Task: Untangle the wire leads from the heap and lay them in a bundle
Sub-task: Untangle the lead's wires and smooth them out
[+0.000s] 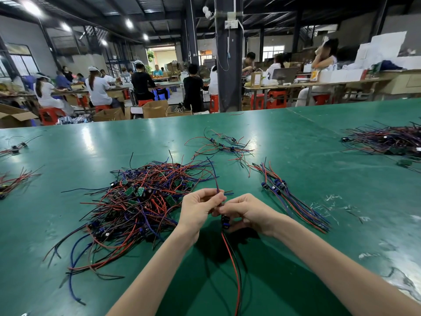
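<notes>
A tangled heap (pixel 139 201) of red, blue and black wire leads with small green circuit boards lies left of centre on the green table (pixel 307 137). Just above the table, my left hand (pixel 199 207) pinches the upper wires of one lead (pixel 231 254). My right hand (pixel 247 212) holds the same lead at its small black and blue component. Its red and black wires trail down toward me, and a purple wire arcs up from my left fingers. A straightened bundle (pixel 293 199) of leads lies to the right of my hands.
A small loose group of leads (pixel 224 144) lies farther back at centre. Another big pile (pixel 391 140) sits at the far right, and smaller clusters (pixel 16 179) at the left edge. Beyond the table's far edge, people sit at workbenches among cardboard boxes.
</notes>
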Available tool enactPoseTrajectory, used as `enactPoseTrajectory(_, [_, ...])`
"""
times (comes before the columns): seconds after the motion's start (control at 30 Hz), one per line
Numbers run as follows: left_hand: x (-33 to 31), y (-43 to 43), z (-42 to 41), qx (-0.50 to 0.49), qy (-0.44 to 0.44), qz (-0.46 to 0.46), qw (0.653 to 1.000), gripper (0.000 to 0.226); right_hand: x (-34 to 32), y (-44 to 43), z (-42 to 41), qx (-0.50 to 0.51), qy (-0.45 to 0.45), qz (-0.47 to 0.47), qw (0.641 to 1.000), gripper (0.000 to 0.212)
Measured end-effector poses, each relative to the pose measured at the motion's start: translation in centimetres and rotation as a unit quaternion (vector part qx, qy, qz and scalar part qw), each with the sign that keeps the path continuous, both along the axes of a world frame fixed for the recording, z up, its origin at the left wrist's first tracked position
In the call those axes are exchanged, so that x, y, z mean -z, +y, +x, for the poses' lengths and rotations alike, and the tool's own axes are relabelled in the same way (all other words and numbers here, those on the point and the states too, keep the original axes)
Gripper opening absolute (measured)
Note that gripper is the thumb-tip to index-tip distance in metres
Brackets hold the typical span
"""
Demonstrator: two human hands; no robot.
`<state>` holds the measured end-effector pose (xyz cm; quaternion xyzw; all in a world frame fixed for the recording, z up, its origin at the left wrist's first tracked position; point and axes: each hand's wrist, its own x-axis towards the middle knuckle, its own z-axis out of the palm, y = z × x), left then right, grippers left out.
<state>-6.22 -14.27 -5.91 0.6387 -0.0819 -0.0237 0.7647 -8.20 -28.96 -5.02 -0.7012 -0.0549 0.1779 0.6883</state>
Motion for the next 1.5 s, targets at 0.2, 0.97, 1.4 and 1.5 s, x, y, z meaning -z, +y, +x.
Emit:
enactPoseTrajectory(0.2, [0.1, -0.1, 0.2, -0.001, 0.003, -0.009, 1.0, 0.003, 0.2, 0.2, 0.0, 0.007, -0.004, 0.009, 1.0, 0.012])
enactPoseTrajectory(0.97, [1.1, -0.2, 0.9, -0.047, -0.078, 0.11, 0.99, 0.013, -0.2, 0.9, -0.7, 0.064, -0.049, -0.051, 0.995, 0.037])
enactPoseTrajectory(1.4, [0.9, -0.2, 0.8, -0.048, -0.06, 0.062, 0.995, 0.01, -0.2, 0.9, -0.6, 0.064, -0.085, -0.06, 0.992, 0.031])
enactPoseTrajectory(1.5, [0.8, -0.2, 0.6, -0.049, -0.054, 0.054, 0.996, 0.007, -0.3, 0.9, -0.5, 0.065, -0.096, -0.075, 0.99, 0.031])
